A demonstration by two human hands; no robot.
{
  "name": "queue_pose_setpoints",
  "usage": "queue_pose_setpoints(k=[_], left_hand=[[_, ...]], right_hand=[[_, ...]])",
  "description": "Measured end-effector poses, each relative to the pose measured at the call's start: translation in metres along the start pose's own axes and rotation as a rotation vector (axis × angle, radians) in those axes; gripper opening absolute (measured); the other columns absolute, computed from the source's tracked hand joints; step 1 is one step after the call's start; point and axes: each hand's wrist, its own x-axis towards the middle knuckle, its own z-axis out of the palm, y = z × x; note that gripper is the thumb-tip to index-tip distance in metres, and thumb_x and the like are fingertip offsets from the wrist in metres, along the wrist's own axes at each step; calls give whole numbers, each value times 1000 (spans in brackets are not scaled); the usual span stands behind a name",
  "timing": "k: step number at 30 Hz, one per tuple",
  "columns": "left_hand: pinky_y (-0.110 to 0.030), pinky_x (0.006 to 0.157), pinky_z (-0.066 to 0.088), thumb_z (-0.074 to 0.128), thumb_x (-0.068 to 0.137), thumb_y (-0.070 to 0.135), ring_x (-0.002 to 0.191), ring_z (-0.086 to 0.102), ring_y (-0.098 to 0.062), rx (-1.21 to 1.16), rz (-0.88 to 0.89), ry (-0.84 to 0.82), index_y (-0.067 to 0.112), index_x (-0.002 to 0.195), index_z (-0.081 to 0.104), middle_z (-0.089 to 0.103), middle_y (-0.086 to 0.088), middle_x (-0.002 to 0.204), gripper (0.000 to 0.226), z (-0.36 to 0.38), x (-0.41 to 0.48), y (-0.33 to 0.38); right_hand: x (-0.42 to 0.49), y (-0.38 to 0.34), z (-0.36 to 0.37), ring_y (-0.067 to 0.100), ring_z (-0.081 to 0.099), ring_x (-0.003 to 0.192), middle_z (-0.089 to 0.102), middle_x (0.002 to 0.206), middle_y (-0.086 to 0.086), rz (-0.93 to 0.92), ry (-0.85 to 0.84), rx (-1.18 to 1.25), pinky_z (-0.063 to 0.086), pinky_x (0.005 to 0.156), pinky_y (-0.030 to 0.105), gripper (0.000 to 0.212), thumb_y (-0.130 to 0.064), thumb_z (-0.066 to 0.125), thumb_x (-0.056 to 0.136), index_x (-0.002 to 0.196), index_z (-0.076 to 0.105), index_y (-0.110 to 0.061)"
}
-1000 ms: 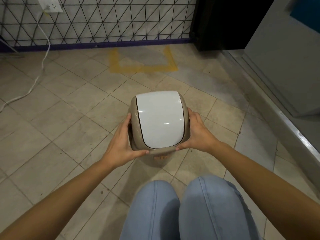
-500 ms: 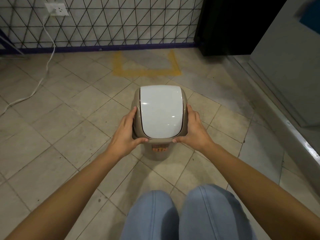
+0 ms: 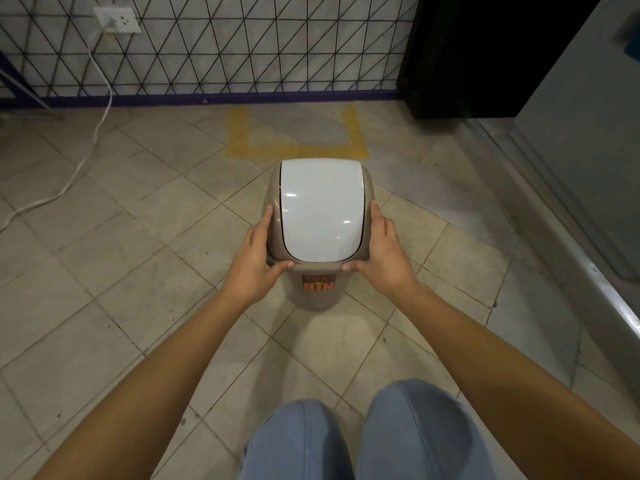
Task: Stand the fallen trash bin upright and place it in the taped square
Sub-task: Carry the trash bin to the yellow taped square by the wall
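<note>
two hands (image 3: 258, 261) (image 3: 379, 256) around upright beige plastic bin (image 3: 320, 289), glossy white domed lid (image 3: 322, 209)

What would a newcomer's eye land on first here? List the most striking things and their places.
First, the upright beige plastic trash bin with a glossy white swing lid, mid-floor, gripped at its sides by the left hand and right hand. Next, the yellow taped square just beyond it, by the triangle-patterned wall.
</note>
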Motion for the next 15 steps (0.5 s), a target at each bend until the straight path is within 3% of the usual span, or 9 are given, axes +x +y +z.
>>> queue_pose_setpoints(k=[7,11,13,15], left_hand=[[-21,96,30,73,79,18,131,34,-14,-17,-29,18,29,150,4,28,-4,151,99,10,23,5],[-18,93,31,70,81,14,108,34,7,-20,-54,41,29,150,3,28,-3,151,98,17,36,11],[-20,95,32,70,81,11,117,36,1,-32,-80,43,29,150,3,26,-4,152,98,20,44,14],[-29,100,37,69,81,9,126,43,-18,-36,-107,41,30,150,2,25,-4,152,98,22,50,18]], right_hand=[[28,6,-6,28,32,132,25,144,10,-25,-1,5,37,105,44,122,-16,83,61,146,-5,-22],[45,8,-9,29,32,131,26,143,12,-46,-18,15,36,104,44,121,-14,82,62,146,-5,-20],[53,10,-12,30,33,130,27,142,12,-43,-26,32,35,105,45,121,-12,82,62,146,-5,-20],[60,11,-14,31,34,129,29,141,13,-42,-30,31,35,105,45,121,-11,82,62,146,-5,-20]])
